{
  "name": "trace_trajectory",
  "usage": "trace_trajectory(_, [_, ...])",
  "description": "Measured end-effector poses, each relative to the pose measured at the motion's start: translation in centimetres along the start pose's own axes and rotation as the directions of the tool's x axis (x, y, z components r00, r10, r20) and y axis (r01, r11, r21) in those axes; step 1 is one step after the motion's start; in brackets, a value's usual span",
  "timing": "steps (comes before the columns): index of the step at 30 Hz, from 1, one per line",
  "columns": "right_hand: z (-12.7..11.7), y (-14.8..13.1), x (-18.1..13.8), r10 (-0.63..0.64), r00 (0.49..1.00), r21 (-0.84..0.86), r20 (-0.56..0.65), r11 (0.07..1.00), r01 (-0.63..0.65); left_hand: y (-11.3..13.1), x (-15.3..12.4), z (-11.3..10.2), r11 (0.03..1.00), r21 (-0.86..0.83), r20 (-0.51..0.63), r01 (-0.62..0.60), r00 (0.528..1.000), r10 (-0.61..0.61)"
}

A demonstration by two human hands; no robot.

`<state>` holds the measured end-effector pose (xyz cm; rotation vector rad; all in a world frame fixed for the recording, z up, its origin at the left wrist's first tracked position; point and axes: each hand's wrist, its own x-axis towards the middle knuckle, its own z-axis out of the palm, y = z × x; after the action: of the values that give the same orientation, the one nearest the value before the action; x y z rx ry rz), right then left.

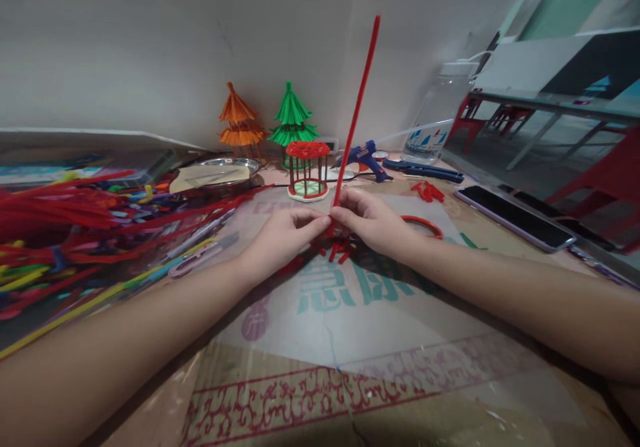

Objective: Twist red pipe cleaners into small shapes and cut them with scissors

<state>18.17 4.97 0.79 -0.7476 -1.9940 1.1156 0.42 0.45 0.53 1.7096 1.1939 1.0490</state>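
A long red pipe cleaner (357,107) stands almost upright above the table, leaning right at the top. My right hand (373,223) pinches its lower end. My left hand (285,233) meets it from the left, fingertips closed on the same lower end. Several short red pipe-cleaner pieces (340,252) lie on the table just below both hands. A small round pavilion model (307,170) with a red roof and dark posts stands right behind the hands. A red ring (423,225) lies beside my right wrist.
A heap of coloured pipe cleaners (65,223) fills the left side. An orange tower model (241,123), a green tower model (293,121), a metal dish (223,167), a blue glue gun (365,159), a plastic jar (440,113) and a phone (515,217) stand around.
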Motion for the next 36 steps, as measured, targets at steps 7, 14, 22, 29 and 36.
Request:
trace_trajectory(7, [-0.06, 0.14, 0.12, 0.023, 0.999, 0.025, 0.027, 0.999, -0.024, -0.25, -0.01, 0.0, 1.0, -0.019, 0.049, 0.001, 0.999, 0.0])
trace_trajectory(14, [0.12, -0.11, 0.2, 0.065, 0.997, 0.111, 0.03, 0.992, -0.068, -0.24, 0.06, 0.06, 0.999, -0.035, 0.045, 0.007, 0.999, -0.006])
trace_trajectory(22, [0.1, -0.04, 0.17, 0.054, 0.998, 0.153, 0.026, 0.987, -0.057, -0.09, 0.07, 0.13, 0.999, -0.048, 0.057, 0.019, 0.998, -0.016])
trace_trajectory(29, [0.04, -0.16, 0.24, 0.062, 0.997, 0.134, 0.045, 0.989, -0.068, -0.28, 0.16, 0.04, 0.998, -0.064, 0.049, 0.029, 0.998, -0.025])
trace_trajectory(36, [0.08, -0.18, 0.22, 0.063, 0.998, 0.126, 0.032, 0.99, -0.066, -0.48, 0.25, -0.03, 0.995, -0.084, 0.057, 0.048, 0.997, -0.043])
